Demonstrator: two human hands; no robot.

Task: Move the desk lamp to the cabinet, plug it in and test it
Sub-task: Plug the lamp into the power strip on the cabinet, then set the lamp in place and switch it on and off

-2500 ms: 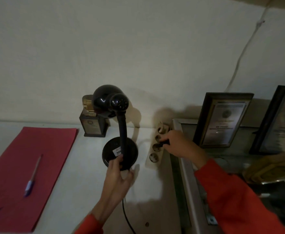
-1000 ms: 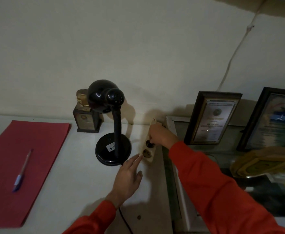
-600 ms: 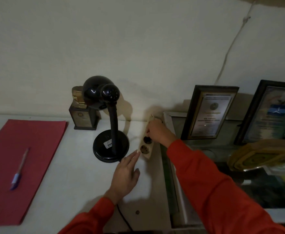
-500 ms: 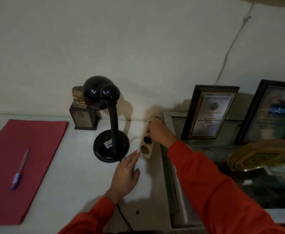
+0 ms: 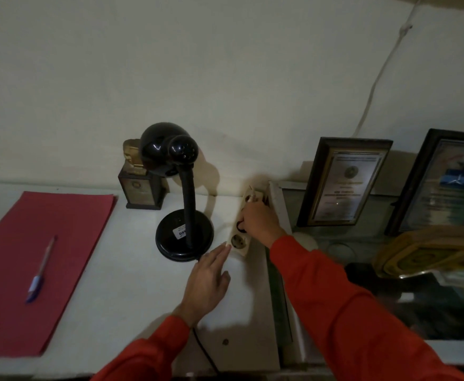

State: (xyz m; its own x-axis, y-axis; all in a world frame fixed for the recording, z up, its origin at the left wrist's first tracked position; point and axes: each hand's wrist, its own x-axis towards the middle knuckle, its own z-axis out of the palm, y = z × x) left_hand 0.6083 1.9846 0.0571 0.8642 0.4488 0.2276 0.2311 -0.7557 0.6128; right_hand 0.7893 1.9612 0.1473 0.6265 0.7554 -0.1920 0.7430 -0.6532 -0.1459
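A person in red sleeves is plugging in a black desk lamp (image 5: 182, 193) that is standing upright on a white cabinet top (image 5: 120, 270). The right hand (image 5: 259, 222) is curling over a dark plug (image 5: 240, 231), fingers grasping it against a cream power strip (image 5: 239, 229) beside the lamp base. The left hand (image 5: 207, 281) is lying open and flat, fingertips touching the strip's near end. Bracing the strip there while pushing the plug straight in is likely seating it best

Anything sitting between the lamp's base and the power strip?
No. The head view shows only bare white top between the lamp base and the power strip; the left hand lies just in front.
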